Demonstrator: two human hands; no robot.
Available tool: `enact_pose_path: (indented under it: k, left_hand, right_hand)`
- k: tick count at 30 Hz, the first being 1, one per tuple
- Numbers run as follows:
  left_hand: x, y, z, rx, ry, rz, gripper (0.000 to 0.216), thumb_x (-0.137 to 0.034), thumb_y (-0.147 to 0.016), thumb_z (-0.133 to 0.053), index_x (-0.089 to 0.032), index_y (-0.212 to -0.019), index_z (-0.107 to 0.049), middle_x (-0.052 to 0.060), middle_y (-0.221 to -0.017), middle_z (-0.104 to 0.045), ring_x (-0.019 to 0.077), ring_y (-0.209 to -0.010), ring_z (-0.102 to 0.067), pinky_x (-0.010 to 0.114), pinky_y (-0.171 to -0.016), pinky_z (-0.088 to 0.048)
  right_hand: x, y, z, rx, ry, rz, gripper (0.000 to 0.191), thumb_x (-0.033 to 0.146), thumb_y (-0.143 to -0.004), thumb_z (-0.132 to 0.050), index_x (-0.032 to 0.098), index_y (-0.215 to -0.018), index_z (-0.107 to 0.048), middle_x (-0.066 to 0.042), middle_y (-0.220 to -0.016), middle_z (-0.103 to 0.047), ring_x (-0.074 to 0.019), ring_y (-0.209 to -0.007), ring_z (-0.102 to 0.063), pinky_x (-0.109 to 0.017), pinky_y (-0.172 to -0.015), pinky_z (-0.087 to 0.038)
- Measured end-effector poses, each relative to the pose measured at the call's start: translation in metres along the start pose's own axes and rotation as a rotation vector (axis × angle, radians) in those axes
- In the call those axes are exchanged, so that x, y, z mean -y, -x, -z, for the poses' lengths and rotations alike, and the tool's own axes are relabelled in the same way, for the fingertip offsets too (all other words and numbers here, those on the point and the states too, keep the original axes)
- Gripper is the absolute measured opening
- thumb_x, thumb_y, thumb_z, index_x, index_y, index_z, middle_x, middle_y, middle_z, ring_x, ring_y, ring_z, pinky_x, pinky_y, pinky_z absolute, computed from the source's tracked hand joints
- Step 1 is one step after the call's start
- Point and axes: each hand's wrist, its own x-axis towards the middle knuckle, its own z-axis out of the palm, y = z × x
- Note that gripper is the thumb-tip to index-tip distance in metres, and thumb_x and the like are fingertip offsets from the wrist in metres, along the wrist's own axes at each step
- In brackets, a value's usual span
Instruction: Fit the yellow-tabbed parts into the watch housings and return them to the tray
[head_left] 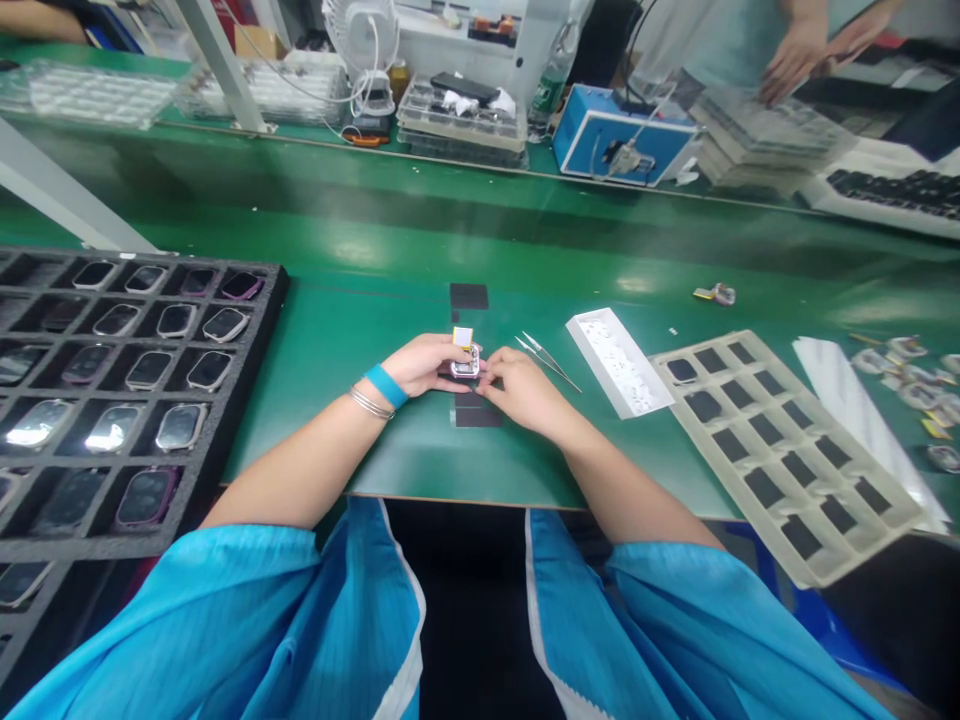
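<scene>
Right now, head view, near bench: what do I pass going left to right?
black tray → left hand → device → right hand → tweezers → white strip → beige tray

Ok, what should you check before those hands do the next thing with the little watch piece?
1. The watch piece is held by both the left hand and the right hand: ok.
2. It sits over the dark pad: ok.
3. The tweezers lie free beside the right hand: ok.
4. The yellow tab on the piece sits straight: cannot tell.
5. The beige tray on the right has dark squares in it: ok.
</scene>
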Motion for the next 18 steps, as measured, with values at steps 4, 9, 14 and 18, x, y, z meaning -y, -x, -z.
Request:
enact_pose_path:
  k: [4, 9, 14, 18]
  left_hand:
    - [-0.001, 0.0, 0.0, -0.021, -0.006, 0.017, 0.018, -0.008, -0.07, -0.069, -0.012, -0.088, -0.068, 0.012, -0.083, -0.072, 0.0222, -0.083, -0.069, 0.05, -0.086, -0.054]
    - [-0.003, 0.001, 0.001, -0.008, -0.004, 0.027, 0.021, -0.008, -0.069, -0.071, -0.012, -0.09, -0.067, 0.013, -0.088, -0.072, 0.0231, -0.086, -0.069, 0.051, -0.087, -0.054]
    - [-0.002, 0.0, 0.001, 0.001, -0.006, 0.015, 0.024, -0.007, -0.068, -0.072, -0.011, -0.09, -0.066, 0.012, -0.087, -0.071, 0.0219, -0.083, -0.068, 0.051, -0.086, -0.054]
    - [0.0, 0.002, -0.006, -0.048, -0.073, -0.013, 0.02, -0.006, -0.069, -0.068, -0.011, -0.088, -0.066, 0.01, -0.083, -0.071, 0.0186, -0.076, -0.068, 0.045, -0.08, -0.057]
  right_hand:
    - [-0.002, 0.001, 0.0, 0.101, 0.019, 0.029, 0.011, 0.009, -0.085, -0.058, 0.016, -0.08, -0.065, -0.009, -0.098, -0.056, -0.0244, -0.097, -0.053, -0.04, -0.091, -0.047]
    - [-0.007, 0.004, 0.016, 0.222, -0.121, 0.1, 0.013, 0.015, -0.09, -0.052, 0.018, -0.082, -0.062, -0.006, -0.096, -0.053, -0.0221, -0.1, -0.052, -0.039, -0.092, -0.046]
    - [-0.008, 0.005, 0.043, 0.151, -0.312, 0.137, 0.015, 0.024, -0.091, -0.05, 0.019, -0.079, -0.059, -0.006, -0.098, -0.056, -0.0195, -0.099, -0.054, -0.038, -0.096, -0.044]
    - [-0.005, 0.005, 0.046, -0.075, -0.6, 0.113, 0.021, 0.038, -0.086, -0.061, 0.019, -0.077, -0.059, -0.007, -0.101, -0.061, -0.0198, -0.097, -0.059, -0.037, -0.091, -0.048]
